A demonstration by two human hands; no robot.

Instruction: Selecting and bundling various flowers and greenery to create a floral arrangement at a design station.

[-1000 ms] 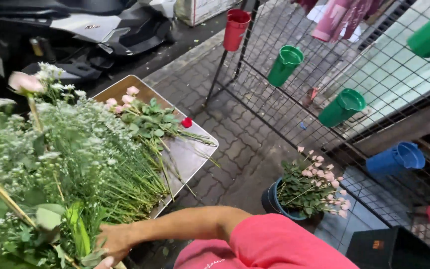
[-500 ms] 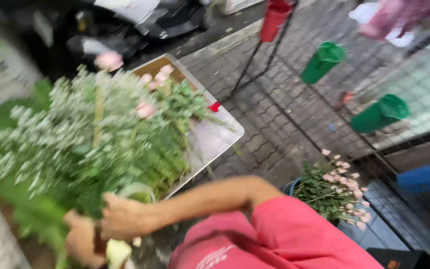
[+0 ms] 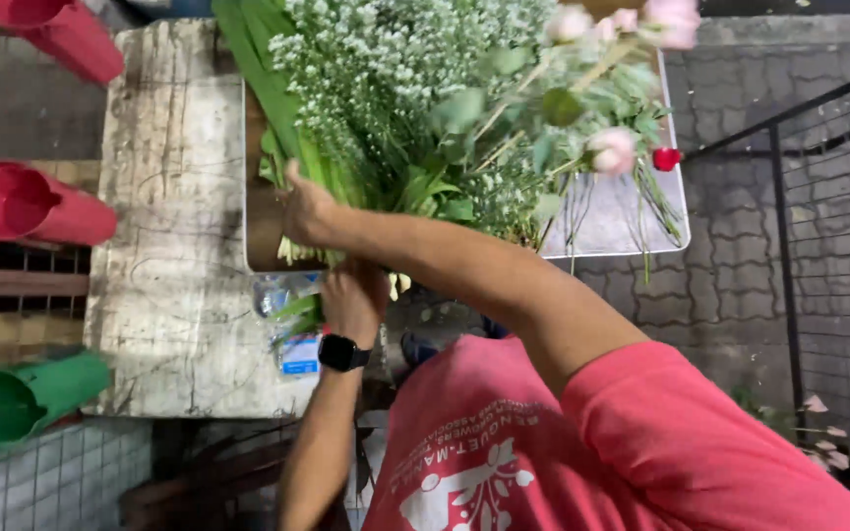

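Both hands grip the bouquet (image 3: 445, 108) by its stems. The right hand (image 3: 309, 211) is closed around the stems at the tray's (image 3: 622, 216) near edge; the left hand (image 3: 354, 295), with a watch (image 3: 343, 352) on its wrist, is clamped on the stem ends just below, over the worn bench (image 3: 174, 216). Red cups (image 3: 22, 202) and a green cup (image 3: 12, 403) sit at left.

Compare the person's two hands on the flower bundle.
The right hand sits higher on the bundle of white filler flowers, pink roses and green leaves, at the leafy part; the left hand grips lower, at the stem ends. The left wrist wears a black smartwatch; the right wrist is bare. The right arm crosses over from a red sleeve; the left forearm rises straight. Both close around the stems.
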